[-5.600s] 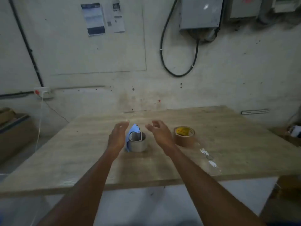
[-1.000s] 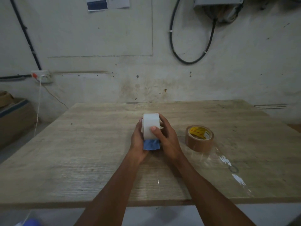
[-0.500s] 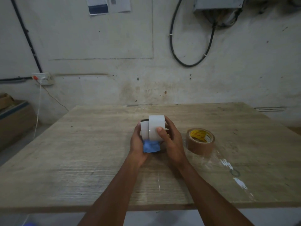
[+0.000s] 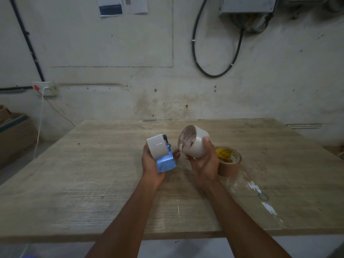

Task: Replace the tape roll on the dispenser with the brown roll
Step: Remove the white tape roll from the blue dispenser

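My left hand point(image 4: 151, 165) grips the tape dispenser point(image 4: 166, 164) by its blue handle, held just above the table. The dispenser's pale drum point(image 4: 158, 148) points up and away from me. A white tape roll point(image 4: 195, 144) is off the dispenser and sits in my right hand point(image 4: 204, 165), tilted so its hollow core faces left toward the dispenser. A small gap separates roll and dispenser. The brown roll point(image 4: 229, 163), with a yellow label inside its core, lies flat on the wooden table point(image 4: 93, 174), right behind my right hand.
A strip of clear tape with white patches point(image 4: 260, 196) is stuck to the table at the right. A cardboard box point(image 4: 14, 133) stands on the floor at far left. The wall rises close behind the table's far edge.
The white roll, pressed against the dispenser half a second ago, has come off sideways to the right in my right hand. My hands have parted.
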Action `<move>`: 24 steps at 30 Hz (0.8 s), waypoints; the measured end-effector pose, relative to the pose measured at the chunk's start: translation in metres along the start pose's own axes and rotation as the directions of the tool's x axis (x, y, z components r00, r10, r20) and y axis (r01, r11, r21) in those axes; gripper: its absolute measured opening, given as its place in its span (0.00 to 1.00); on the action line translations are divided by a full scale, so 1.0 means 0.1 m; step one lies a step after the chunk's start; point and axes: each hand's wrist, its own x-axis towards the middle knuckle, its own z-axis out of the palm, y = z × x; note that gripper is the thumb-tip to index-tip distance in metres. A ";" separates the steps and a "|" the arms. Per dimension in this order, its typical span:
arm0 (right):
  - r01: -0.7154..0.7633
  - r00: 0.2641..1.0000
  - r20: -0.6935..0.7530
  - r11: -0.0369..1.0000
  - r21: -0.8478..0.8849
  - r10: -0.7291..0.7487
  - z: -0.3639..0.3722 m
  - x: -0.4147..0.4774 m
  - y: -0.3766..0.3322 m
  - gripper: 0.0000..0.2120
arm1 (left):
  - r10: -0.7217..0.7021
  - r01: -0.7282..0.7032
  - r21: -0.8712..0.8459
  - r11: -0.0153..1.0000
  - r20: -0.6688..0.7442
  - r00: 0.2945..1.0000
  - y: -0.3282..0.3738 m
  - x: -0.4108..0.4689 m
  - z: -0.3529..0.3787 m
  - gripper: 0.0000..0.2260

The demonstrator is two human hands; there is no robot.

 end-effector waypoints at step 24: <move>-0.247 0.969 0.106 0.922 0.299 0.225 -0.03 -0.02 -0.07 0.33 | -0.036 0.034 0.069 0.997 0.027 0.999 -0.05 -0.01 -0.02 0.18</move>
